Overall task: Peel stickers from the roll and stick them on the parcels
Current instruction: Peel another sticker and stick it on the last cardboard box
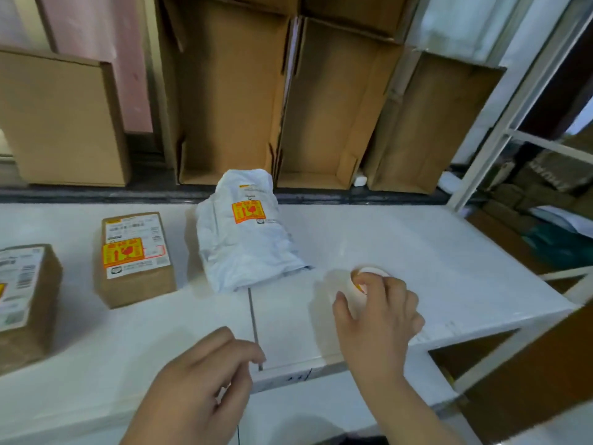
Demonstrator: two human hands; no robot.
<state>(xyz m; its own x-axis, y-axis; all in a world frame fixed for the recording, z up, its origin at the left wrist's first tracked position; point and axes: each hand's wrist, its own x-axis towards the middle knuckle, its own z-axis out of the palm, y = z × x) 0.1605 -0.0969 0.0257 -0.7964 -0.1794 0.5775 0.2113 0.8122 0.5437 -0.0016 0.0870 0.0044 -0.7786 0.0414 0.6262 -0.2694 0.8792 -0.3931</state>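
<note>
My right hand (378, 311) is closed around the white sticker roll (369, 274), which rests on the white table at right of centre. My left hand (205, 377) hovers near the table's front edge, fingers loosely curled with nothing in them. A crumpled white poly-bag parcel (247, 239) lies in the middle, bearing an orange-and-yellow sticker (248, 211). To its left sits a brown cardboard parcel (136, 258) with the same kind of sticker (123, 252). Another brown parcel (25, 300) lies at the far left, partly cut off.
The white table (433, 252) has a dark seam (255, 326) running toward the front edge. Behind it stand several open cardboard boxes (231, 101) and a closed one (61, 120). A white metal shelf frame (500, 133) holds stock at the right.
</note>
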